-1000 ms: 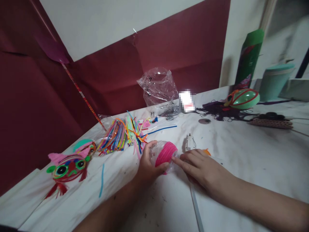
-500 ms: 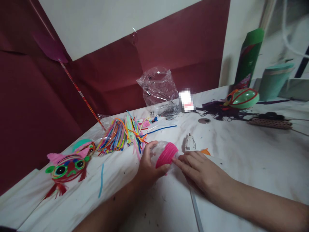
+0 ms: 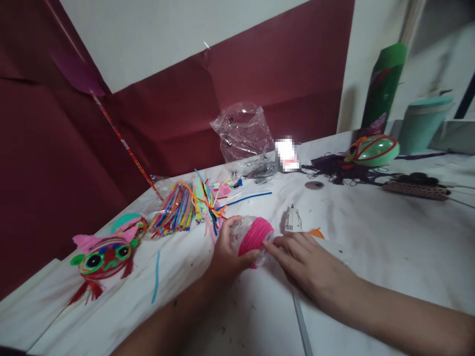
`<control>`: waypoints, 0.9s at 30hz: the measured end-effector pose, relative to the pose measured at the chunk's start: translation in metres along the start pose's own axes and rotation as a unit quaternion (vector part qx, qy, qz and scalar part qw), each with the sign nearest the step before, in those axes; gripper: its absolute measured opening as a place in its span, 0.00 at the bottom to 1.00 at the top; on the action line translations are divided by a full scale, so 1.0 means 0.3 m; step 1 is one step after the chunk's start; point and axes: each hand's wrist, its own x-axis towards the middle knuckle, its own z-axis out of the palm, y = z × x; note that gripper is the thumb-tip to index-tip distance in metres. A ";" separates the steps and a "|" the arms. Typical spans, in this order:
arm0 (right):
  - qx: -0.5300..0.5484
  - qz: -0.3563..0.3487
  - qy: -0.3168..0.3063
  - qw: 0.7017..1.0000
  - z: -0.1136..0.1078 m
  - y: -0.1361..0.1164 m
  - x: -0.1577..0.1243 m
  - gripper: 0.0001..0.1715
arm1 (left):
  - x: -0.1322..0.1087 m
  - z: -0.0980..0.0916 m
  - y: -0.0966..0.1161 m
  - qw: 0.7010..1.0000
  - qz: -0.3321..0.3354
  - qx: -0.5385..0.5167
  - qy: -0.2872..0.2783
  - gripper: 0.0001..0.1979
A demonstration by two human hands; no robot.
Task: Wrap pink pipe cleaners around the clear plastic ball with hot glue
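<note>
Between my hands is a clear plastic ball [image 3: 237,234] with rows of fuzzy pink pipe cleaner [image 3: 257,234] wound around it. My left hand [image 3: 225,252] grips the ball from the left, thumb across its near side and fingers behind. From the right, my right hand [image 3: 304,259] presses its index fingertip on the lower edge of the pink rows; its other fingers are bent and its thumb is hidden. A white glue gun [image 3: 293,218] lies just beyond my right hand, with an orange piece [image 3: 316,232] peeking out beside it.
Colourful pipe cleaners [image 3: 178,207] lie in a heap left of centre, near a clear plastic bag [image 3: 245,133]. A decorated mask-like craft [image 3: 107,259] sits at left, a light-blue strip [image 3: 156,277] nearer. At right are a green balloon-like craft [image 3: 378,151] and a lidded bucket [image 3: 425,126].
The ball has turned slightly in my left hand, and my right index fingertip has shifted a little left along the pink rows. Everything else stays put.
</note>
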 end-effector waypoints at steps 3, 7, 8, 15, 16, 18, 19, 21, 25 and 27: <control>0.013 0.013 -0.008 1.000 0.010 -0.001 -0.004 0.26 | 0.004 -0.007 -0.004 1.000 0.001 0.009 0.000 0.43; 0.021 0.034 -0.024 0.999 0.024 -0.011 -0.009 0.28 | 0.011 -0.018 0.003 1.000 0.001 0.013 -0.012 0.41; 0.027 0.037 -0.020 0.999 0.022 -0.016 -0.007 0.29 | 0.012 -0.021 0.006 1.000 0.001 0.020 -0.017 0.40; 0.216 0.160 0.089 0.959 -0.018 -0.008 0.017 0.18 | -0.002 -0.014 0.035 0.999 0.008 0.045 0.000 0.38; 0.223 0.201 0.102 0.948 -0.015 0.000 0.015 0.16 | -0.003 -0.011 0.038 0.999 0.003 0.040 0.001 0.38; 0.232 0.267 0.107 0.929 -0.001 0.014 0.009 0.17 | -0.004 -0.005 0.043 0.999 -0.006 0.033 0.004 0.38; 0.242 0.289 0.096 0.921 0.008 0.019 0.006 0.20 | -0.005 -0.002 0.045 0.999 -0.007 0.032 0.003 0.38; 0.271 0.315 0.066 0.907 0.020 0.018 0.001 0.27 | -0.008 0.005 0.049 0.999 0.001 0.032 -0.006 0.37; 0.304 0.345 0.031 0.887 0.023 -0.003 0.003 0.32 | -0.019 0.019 0.055 0.996 0.050 0.073 -0.017 0.35; 0.308 0.344 0.038 0.886 0.022 -0.012 0.006 0.31 | -0.023 0.025 0.053 0.991 0.088 0.100 -0.022 0.34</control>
